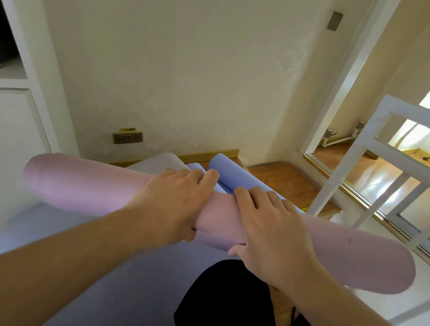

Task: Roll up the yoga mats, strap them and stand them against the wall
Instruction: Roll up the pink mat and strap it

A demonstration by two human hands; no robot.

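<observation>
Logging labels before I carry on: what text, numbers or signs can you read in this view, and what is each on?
Yellow sticker above the wall socket: dark characters, too small and blurred to read.
Wall socket face: faint markings, unreadable.
Pink mat, blue mat, grey wall switch: no text visible.

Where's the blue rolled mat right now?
In the head view the blue rolled mat lies on the floor just beyond both hands and the pink mat, near the wall's baseboard.
</observation>
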